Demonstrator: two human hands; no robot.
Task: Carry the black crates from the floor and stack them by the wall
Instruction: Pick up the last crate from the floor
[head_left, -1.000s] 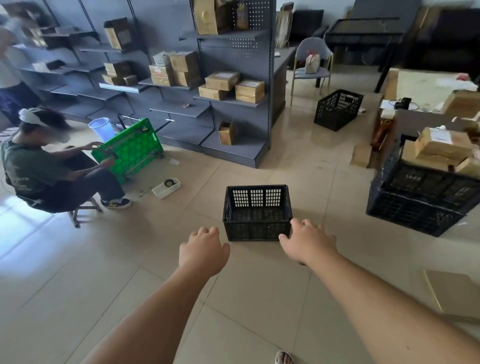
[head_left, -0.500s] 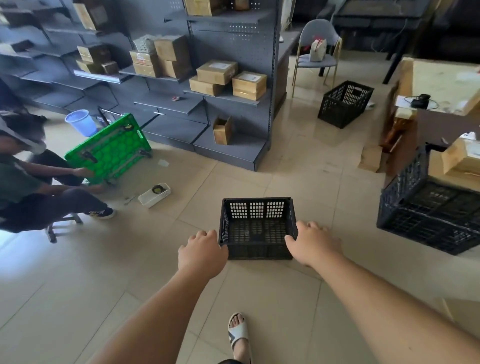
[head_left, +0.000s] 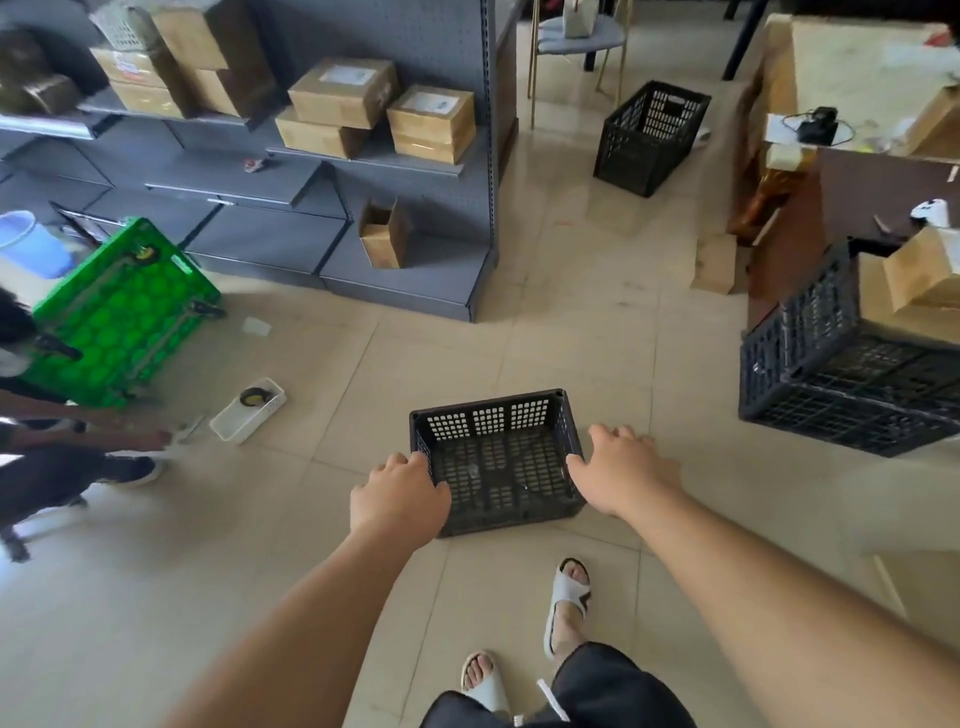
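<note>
1. Down on the tiled floor (head_left: 597, 332), an empty black crate (head_left: 496, 460) sits upright right in front of the person's feet, which wear pale slides.
2. Left hand (head_left: 397, 493) is at the crate's near left corner, palm down, fingers curled loosely over the rim; whether they actually grip it cannot be told.
3. Right hand (head_left: 621, 470) is at the crate's right side, fingers spread and relaxed, over the rim's edge and holding nothing that can be seen.
4. Both bare arms reach forward and down from the bottom of the view.
5. A second black crate (head_left: 649, 137) stands on the floor well beyond the first, near a chair (head_left: 579, 39).
6. A larger black crate (head_left: 841, 374) with cardboard boxes in it sits to the right, tilted, well apart from the near one.
7. Grey shelving (head_left: 415, 223) with brown cardboard boxes runs along the upper left.
8. Beside it, at the far left, another person sits next to a green panel (head_left: 122, 317), with a small white tray (head_left: 248, 410) on the floor close by.
</note>
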